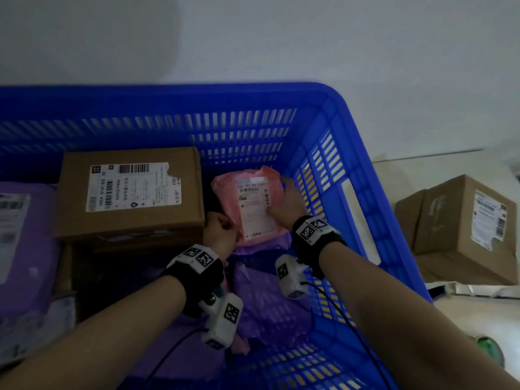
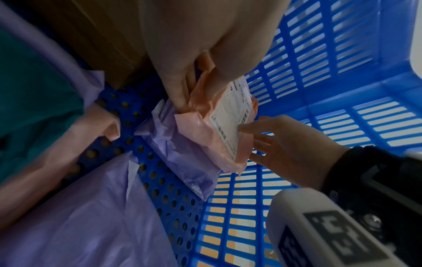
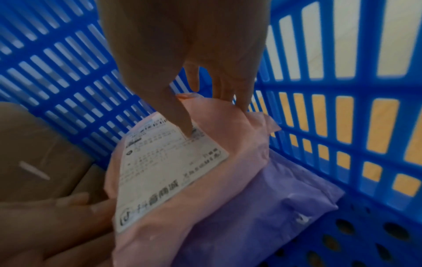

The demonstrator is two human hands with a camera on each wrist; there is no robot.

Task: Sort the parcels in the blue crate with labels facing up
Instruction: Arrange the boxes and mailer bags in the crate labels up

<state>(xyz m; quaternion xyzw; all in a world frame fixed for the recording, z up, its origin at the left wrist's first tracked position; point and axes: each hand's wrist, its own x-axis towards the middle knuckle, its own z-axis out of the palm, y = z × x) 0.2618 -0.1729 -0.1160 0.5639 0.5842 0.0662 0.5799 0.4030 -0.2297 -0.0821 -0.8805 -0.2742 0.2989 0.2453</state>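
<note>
We see bare forearms, each with a black wrist strap (image 1: 197, 280) topped by white blocks printed with black square markers (image 1: 311, 228), a white camera pod (image 1: 222, 322) beneath, and a thin black cable (image 1: 337, 308) trailing back.

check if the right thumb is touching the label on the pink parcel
Touching. The right wrist view shows the right hand with its thumb tip pressed onto the white label of the pink parcel, no gap between them.

head cam looks down into blue crate (image 1: 351, 130); wrist cams close in, facing 12 o'clock, sharing the pink parcel (image 2: 219, 130).
</note>
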